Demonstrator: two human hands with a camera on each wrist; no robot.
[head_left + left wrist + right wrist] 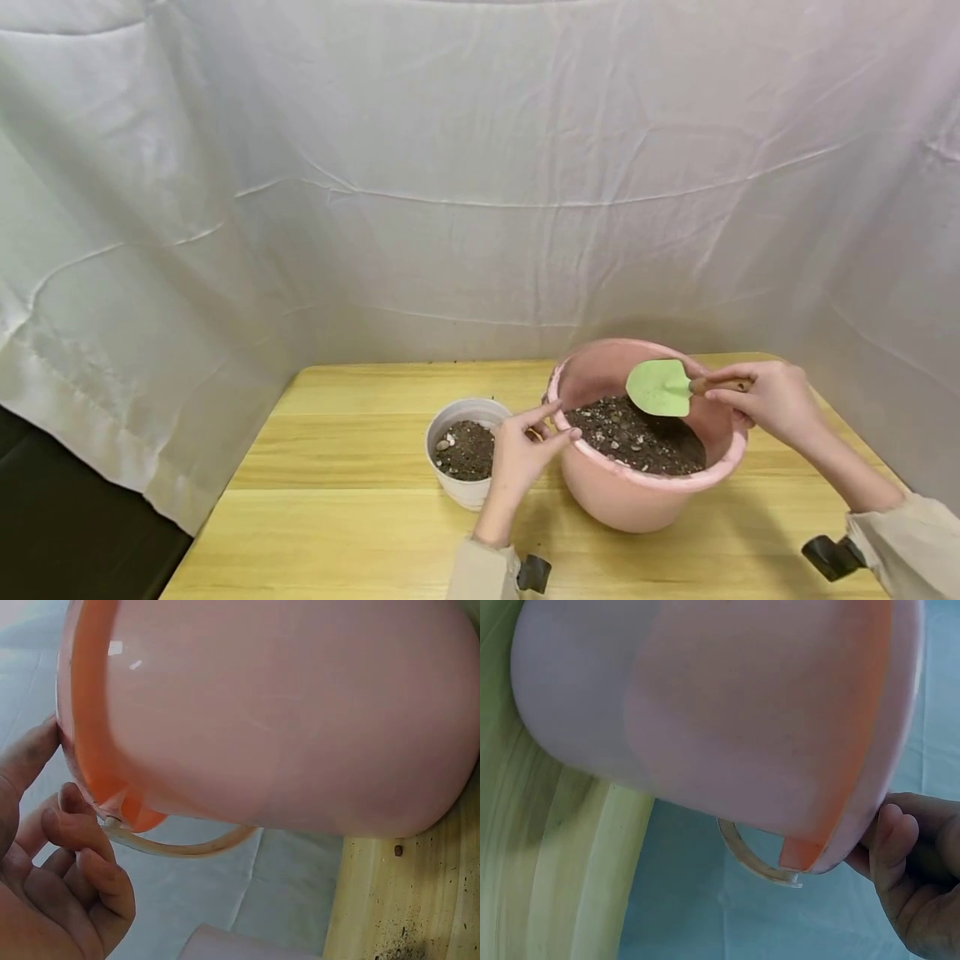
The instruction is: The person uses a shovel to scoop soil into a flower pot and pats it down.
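A pink bucket [637, 500] holding dark soil [637, 437] stands on the wooden table. My left hand [555, 423] holds its near-left rim, thumb on top and index finger stretched along the edge. The left wrist view shows the other fingers [82, 855] curled under the rim of the bucket [285, 712], by its hanging handle [180, 847]. My right hand [753, 393] grips the wooden handle of a green trowel [660, 387], whose blade hovers over the soil at the bucket's far side. In the right wrist view only the bucket [727, 705] and the right hand's fingers [900, 862] show.
A small white pot [467, 487] with soil stands just left of the bucket, close to my left hand. White cloth [450, 208] hangs behind and around the table [337, 500]. Soil crumbs [394, 949] lie on the wood by the bucket's base.
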